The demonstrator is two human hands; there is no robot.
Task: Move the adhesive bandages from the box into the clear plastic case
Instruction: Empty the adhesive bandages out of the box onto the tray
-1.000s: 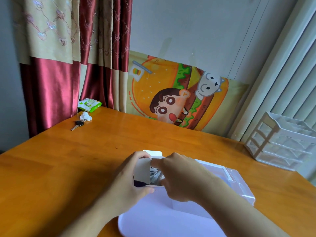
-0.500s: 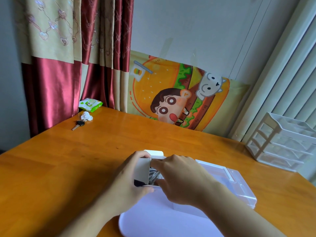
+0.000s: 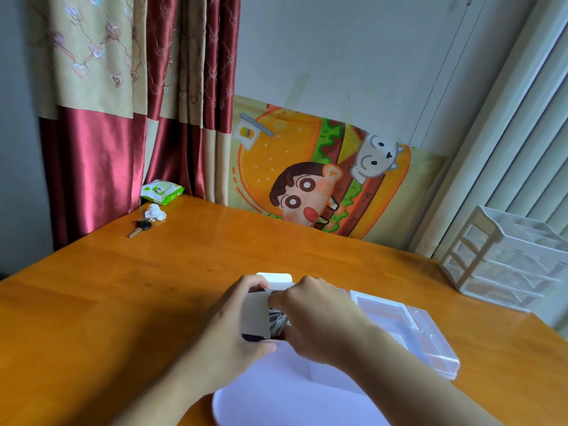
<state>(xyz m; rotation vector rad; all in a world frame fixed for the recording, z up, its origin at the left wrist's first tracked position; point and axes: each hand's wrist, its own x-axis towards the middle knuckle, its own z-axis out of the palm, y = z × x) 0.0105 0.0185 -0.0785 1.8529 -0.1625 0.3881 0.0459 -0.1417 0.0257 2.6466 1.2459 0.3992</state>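
A white drawer organiser (image 3: 510, 256) and a key (image 3: 140, 228) sit well apart from me on the wooden table (image 3: 123, 287). My left hand (image 3: 236, 330) grips the small white box (image 3: 256, 315); my right hand (image 3: 316, 321) pinches grey bandages (image 3: 276, 322) at its opening, just beside the open clear case (image 3: 430, 342).

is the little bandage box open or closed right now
Open. The box in the left hand has its end flap raised, and the right hand has fingers reaching into the opening, where bandages show.
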